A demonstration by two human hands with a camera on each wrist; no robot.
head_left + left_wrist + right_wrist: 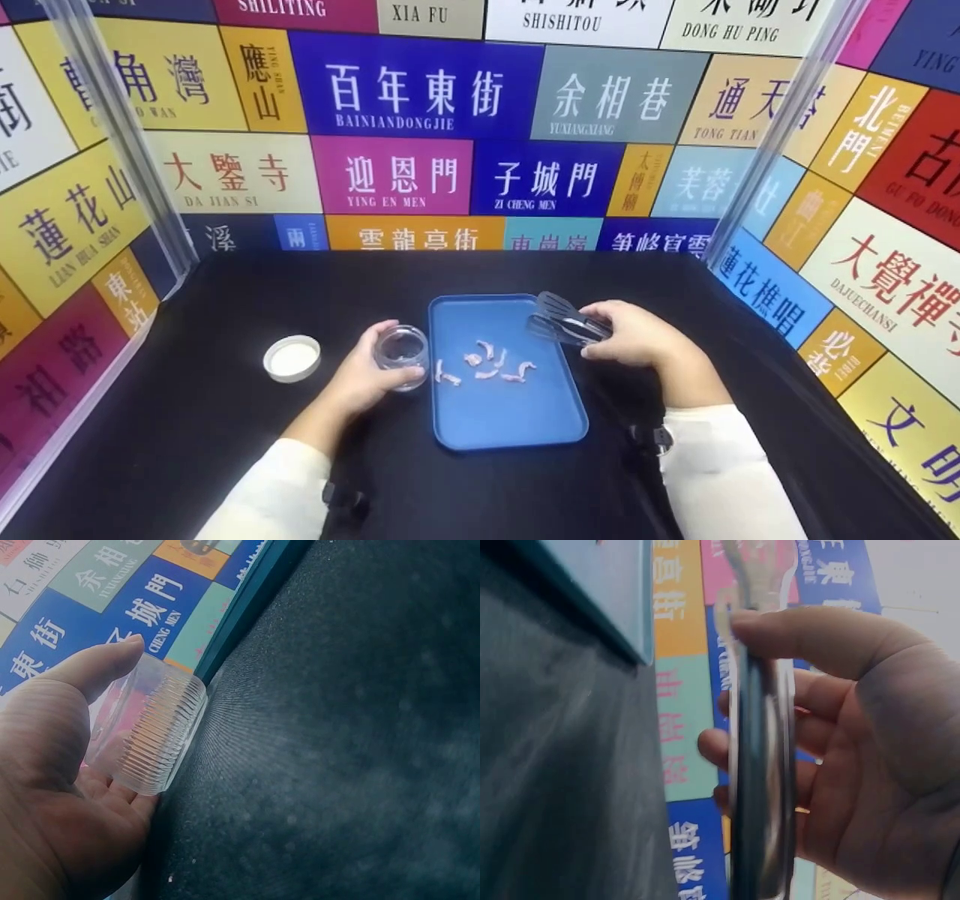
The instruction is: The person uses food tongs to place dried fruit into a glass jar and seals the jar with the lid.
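Observation:
My left hand (365, 375) grips a clear ribbed jar (161, 727) around its side, thumb across one side and fingers on the other. The jar stands on the black cloth, just left of a blue tray (510, 424). A pair of tongs (568, 322) with slotted dark heads is in my right hand (634, 334), held between thumb and fingers. The heads of the tongs are over the tray's far right corner. Several small pale pink pieces (487, 373), of a kind I cannot tell, lie in the middle of the tray.
A round white lid (292, 358) with a pale rim lies on the black cloth (247, 300), left of the jar. Upright panels printed with coloured name signs (416, 82) stand at the back and both sides of the table.

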